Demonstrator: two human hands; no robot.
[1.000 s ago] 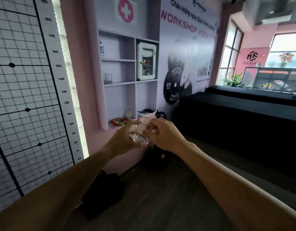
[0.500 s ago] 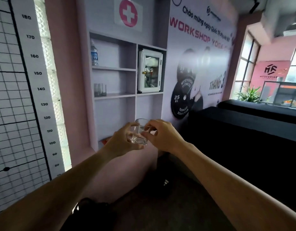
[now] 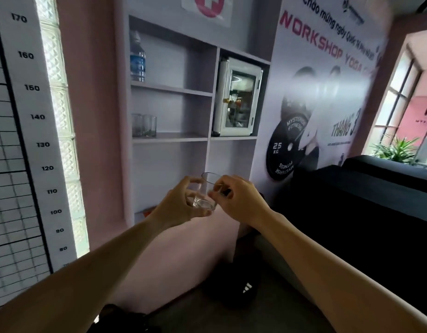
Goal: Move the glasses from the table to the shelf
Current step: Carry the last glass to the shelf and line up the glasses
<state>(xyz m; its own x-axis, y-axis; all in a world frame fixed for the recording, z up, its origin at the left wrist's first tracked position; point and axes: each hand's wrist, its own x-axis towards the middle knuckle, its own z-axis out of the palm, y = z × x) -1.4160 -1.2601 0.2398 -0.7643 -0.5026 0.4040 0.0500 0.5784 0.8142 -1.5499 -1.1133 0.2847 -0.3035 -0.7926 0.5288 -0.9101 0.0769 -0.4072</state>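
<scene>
Both hands hold one clear glass (image 3: 206,192) between them: the left hand (image 3: 177,205) cups its base and side, the right hand (image 3: 238,200) pinches its rim. Above the hands, two glasses (image 3: 144,124) stand on the shelf (image 3: 170,137).

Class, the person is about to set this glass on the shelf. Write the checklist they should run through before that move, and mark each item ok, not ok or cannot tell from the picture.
1. Glass held securely: ok. The left hand cups its base and the right hand pinches its rim.
2. Glass upright: not ok, it tilts.
3. Free space on the shelf board: ok, bare to the right of the two glasses standing there.
4. Path to that board clear: ok, nothing lies between.
5. Glass empty and dry: cannot tell.
</scene>
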